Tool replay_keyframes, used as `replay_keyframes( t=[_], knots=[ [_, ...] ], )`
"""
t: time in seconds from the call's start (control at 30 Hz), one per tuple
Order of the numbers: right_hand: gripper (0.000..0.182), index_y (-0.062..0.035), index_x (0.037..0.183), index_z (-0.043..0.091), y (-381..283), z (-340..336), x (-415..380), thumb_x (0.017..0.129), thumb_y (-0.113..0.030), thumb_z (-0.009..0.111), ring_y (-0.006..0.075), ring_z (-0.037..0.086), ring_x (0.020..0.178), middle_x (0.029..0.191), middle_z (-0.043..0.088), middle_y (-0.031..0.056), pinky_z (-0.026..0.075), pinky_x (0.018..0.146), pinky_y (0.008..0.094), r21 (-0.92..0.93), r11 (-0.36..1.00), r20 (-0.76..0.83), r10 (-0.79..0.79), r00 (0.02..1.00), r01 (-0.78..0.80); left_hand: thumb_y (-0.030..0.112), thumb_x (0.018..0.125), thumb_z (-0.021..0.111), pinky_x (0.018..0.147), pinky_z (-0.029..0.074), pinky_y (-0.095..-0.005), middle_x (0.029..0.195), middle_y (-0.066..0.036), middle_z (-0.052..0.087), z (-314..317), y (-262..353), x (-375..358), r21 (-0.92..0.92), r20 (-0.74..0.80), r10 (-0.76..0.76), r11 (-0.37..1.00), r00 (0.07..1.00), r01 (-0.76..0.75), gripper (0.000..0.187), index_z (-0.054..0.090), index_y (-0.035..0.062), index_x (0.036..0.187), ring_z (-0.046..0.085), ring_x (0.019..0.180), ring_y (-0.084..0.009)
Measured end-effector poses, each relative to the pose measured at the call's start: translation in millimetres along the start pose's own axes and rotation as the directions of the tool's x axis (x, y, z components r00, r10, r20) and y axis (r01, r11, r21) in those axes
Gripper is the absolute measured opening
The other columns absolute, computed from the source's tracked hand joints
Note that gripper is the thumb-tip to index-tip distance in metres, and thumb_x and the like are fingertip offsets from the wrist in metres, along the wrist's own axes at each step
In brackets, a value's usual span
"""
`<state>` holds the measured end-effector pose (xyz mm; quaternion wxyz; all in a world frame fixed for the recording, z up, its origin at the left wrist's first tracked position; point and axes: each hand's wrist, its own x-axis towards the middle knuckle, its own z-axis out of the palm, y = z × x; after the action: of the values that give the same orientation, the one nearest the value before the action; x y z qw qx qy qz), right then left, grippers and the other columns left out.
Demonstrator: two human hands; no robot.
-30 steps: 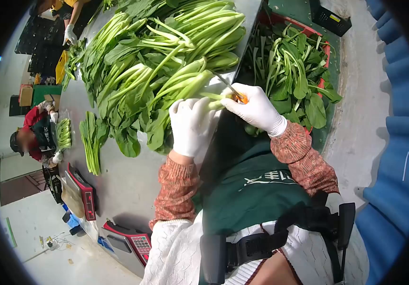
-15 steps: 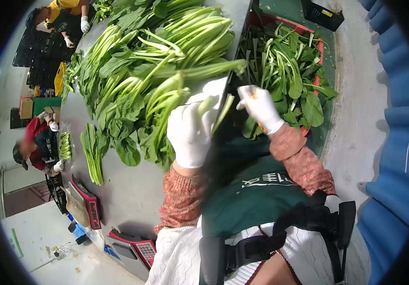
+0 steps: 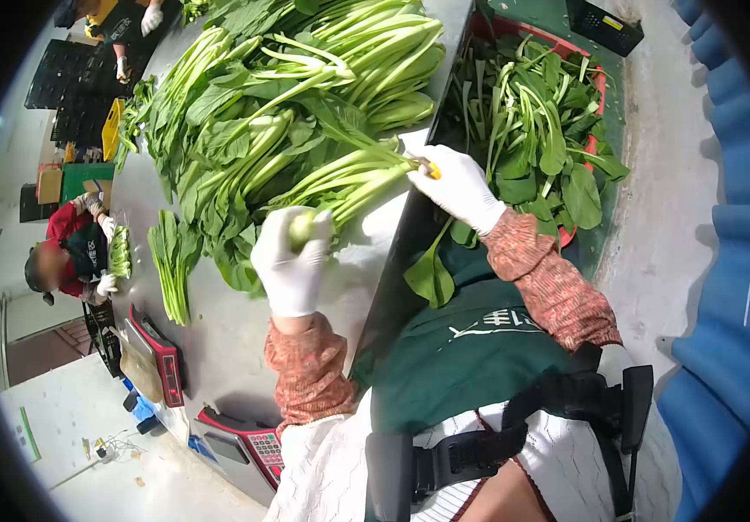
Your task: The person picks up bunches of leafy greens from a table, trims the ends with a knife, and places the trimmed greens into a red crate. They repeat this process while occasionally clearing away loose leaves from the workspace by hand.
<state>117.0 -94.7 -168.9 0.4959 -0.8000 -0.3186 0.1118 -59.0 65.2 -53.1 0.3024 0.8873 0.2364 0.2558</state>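
My left hand (image 3: 290, 265), in a white glove, is closed around a leafy green stalk (image 3: 302, 228), its pale cut base showing between thumb and fingers. My right hand (image 3: 460, 187), also gloved, is closed on a small yellow-handled tool (image 3: 433, 170), mostly hidden by the fingers. It is at the table's edge, close to the stem ends of a bunch of leafy greens (image 3: 353, 178). Below it, a loose leaf (image 3: 431, 278) is by the table edge. A large pile of leafy greens (image 3: 244, 113) covers the metal table (image 3: 227, 357) ahead.
To the right stands a red crate (image 3: 602, 96) of loose leaves (image 3: 549, 130). A black crate (image 3: 605, 28) lies beyond it. Two red scales (image 3: 159, 348) stand at the table's left end. Across the table, a co-worker in red sleeves (image 3: 66, 222) handles greens; another person's gloved hand (image 3: 151, 19) shows above.
My left hand has moved left and down, away from the right hand. My right hand has shifted slightly left toward the stems. A loose leaf now shows below it.
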Motion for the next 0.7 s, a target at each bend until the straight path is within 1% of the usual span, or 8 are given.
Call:
replay_keyframes(
  t=[0.03,0.1,0.2,0.3,0.43,0.6,0.63,0.7],
  knots=[
    [0.027,-0.0148,0.108,0.068,-3.5,3.3,-1.1,0.082,-0.022,0.069,0.0305,0.067,0.082,0.089,0.065,0.0104,0.054,0.075,0.0379,-0.1,0.995,0.011,-0.019,1.0,0.02,0.005,0.078,0.078,0.065,0.051,-0.027,0.077,-0.008,0.065,7.4,6.5,0.5,0.115,0.019,0.141,0.983,0.99,-0.142,0.015,0.066,0.0044,0.086,0.063,0.068,-0.0176],
    [0.027,-0.0152,0.105,0.066,1.1,9.6,1.9,0.081,-0.024,0.07,0.0314,0.066,0.084,0.091,0.062,0.0107,0.054,0.075,0.039,-0.115,0.993,0.026,-0.003,1.0,0.006,0.006,0.073,0.078,0.069,0.052,-0.0311,0.088,-0.01,0.067,28.4,-3.4,-0.2,0.282,0.185,0.316,0.89,0.931,-0.358,0.023,0.068,0.0065,0.094,0.064,0.076,-0.0263],
    [0.021,-0.0107,0.092,0.065,8.3,11.7,8.7,0.08,-0.027,0.07,0.032,0.066,0.083,0.089,0.063,0.0103,0.053,0.073,0.0398,-0.175,0.984,0.025,-0.009,1.0,0.013,0.016,0.074,0.075,0.079,0.052,-0.0377,0.107,-0.007,0.065,71.5,-17.1,11.5,0.439,0.291,0.27,0.815,0.918,-0.379,0.037,0.066,0.01,0.109,0.062,0.096,-0.028],
    [0.02,-0.0099,0.089,0.064,2.7,5.1,6.5,0.08,-0.027,0.07,0.0318,0.066,0.081,0.087,0.063,0.0095,0.053,0.072,0.0402,-0.187,0.982,-0.01,-0.012,1.0,0.01,0.018,0.073,0.075,0.077,0.053,-0.0392,0.101,-0.008,0.065,100.0,-40.1,24.9,0.487,0.339,0.241,0.782,0.909,-0.389,0.034,0.067,0.0088,0.105,0.062,0.092,-0.0289],
    [0.017,-0.008,0.096,0.065,3.4,-18.9,1.2,0.083,-0.017,0.069,0.0313,0.064,0.075,0.082,0.063,0.0093,0.051,0.067,0.0367,-0.127,0.991,-0.178,-0.054,0.983,0.032,0.018,0.071,0.076,0.075,0.052,-0.0386,0.094,-0.008,0.065,85.1,-35.1,30.2,0.462,0.285,0.352,0.764,0.892,-0.449,0.032,0.067,0.0086,0.1,0.061,0.087,-0.0287],
    [0.034,-0.0105,0.107,0.066,-41.8,-35.1,-8.5,0.075,-0.003,0.062,0.0348,0.066,0.081,0.091,0.069,0.0119,0.054,0.071,0.0402,-0.129,0.981,-0.054,-0.155,0.986,0.147,0.016,0.07,0.078,0.07,0.052,-0.0366,0.09,-0.007,0.064,45.9,9.0,43.0,0.389,0.206,0.392,0.808,0.896,-0.443,0.031,0.068,0.0085,0.098,0.062,0.082,-0.0275],
    [0.042,-0.0129,0.114,0.064,-47.6,-34.7,-5.9,0.073,-0.005,0.062,0.0348,0.067,0.083,0.092,0.069,0.0138,0.054,0.072,0.0403,-0.165,0.976,-0.031,-0.15,0.988,0.143,0.016,0.07,0.078,0.071,0.052,-0.0368,0.09,-0.006,0.064,40.5,16.2,46.2,0.375,0.197,0.396,0.815,0.897,-0.442,0.031,0.068,0.0081,0.099,0.062,0.083,-0.0276],
    [0.04,-0.0146,0.118,0.062,-51.4,-36.6,-1.2,0.078,-0.01,0.063,0.0342,0.068,0.083,0.092,0.069,0.0147,0.055,0.071,0.0402,-0.152,0.981,0.02,-0.117,0.993,0.119,0.015,0.072,0.078,0.072,0.051,-0.037,0.089,-0.008,0.064,30.5,25.4,51.9,0.328,0.191,0.397,0.836,0.897,-0.44,0.027,0.069,0.0064,0.097,0.062,0.082,-0.0285]
  ],
)
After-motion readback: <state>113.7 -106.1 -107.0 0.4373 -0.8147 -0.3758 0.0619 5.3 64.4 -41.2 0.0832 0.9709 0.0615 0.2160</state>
